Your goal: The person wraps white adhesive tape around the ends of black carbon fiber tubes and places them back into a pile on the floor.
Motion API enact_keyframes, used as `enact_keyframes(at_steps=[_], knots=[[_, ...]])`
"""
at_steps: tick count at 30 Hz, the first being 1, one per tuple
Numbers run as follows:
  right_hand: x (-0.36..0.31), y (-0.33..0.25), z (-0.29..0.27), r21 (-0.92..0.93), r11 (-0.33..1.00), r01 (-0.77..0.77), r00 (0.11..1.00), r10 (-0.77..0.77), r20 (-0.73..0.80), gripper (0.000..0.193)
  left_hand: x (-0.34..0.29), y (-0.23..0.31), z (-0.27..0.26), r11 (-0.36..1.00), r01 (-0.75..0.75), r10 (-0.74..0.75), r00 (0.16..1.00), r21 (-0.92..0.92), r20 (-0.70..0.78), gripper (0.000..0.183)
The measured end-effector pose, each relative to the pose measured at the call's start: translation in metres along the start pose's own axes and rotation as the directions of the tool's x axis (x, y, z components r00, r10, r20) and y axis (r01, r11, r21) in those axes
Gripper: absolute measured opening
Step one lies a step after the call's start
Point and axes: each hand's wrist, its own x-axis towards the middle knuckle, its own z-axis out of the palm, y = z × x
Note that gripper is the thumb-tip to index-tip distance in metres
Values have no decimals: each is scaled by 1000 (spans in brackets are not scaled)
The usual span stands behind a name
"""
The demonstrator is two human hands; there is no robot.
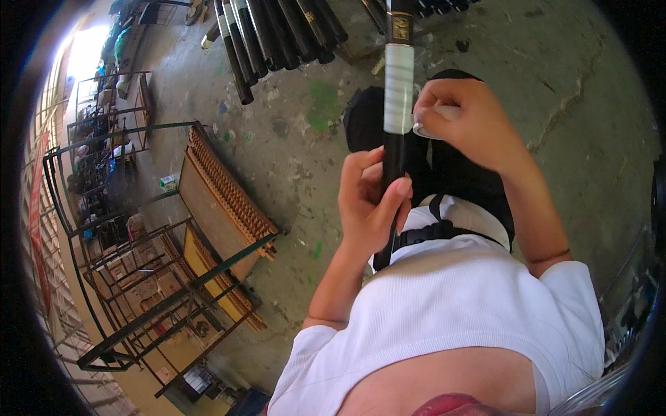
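Note:
A glossy black pole (394, 159) with a gold-marked band near its upper part stands nearly upright in front of my body. My left hand (366, 201) is closed around its lower part, the thumb lying across the front. Above that hand, a white tape wrap (399, 90) covers a stretch of the pole in overlapping turns. Just right of the wrap's lower end, my right hand (472, 121) pinches a small roll of white tape (427, 132), close against the pole. The roll is partly hidden by my fingers.
Several similar black poles (267, 35) lie side by side at the far edge. On the left stands a dark metal frame rack (184, 295), with a wooden rack of spindle-like pieces (225, 187) beside it. The concrete floor (305, 152) has green paint stains.

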Motion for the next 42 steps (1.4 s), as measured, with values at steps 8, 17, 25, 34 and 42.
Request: enact_keyframes(at_steps=[8,17,25,34,42], knots=[[20,28,-17,-205,978,25,945,-90,-314,21,-6,38,12,940,-301,326,930,-160,167,47],[-8,-48,-20,576,802,156,958,-264,109,63,11,37,22,957,-246,265,957,-156,116,56],[-5,-46,-20,494,829,264,964,-240,-113,22,10,35,30,947,-299,297,954,114,36,50],[-4,-32,-32,396,913,96,987,-141,84,25,10,41,24,772,125,113,938,-624,327,51],[-5,0,-22,517,848,-113,990,54,128,55,15,49,20,635,334,31,890,-696,455,67]])
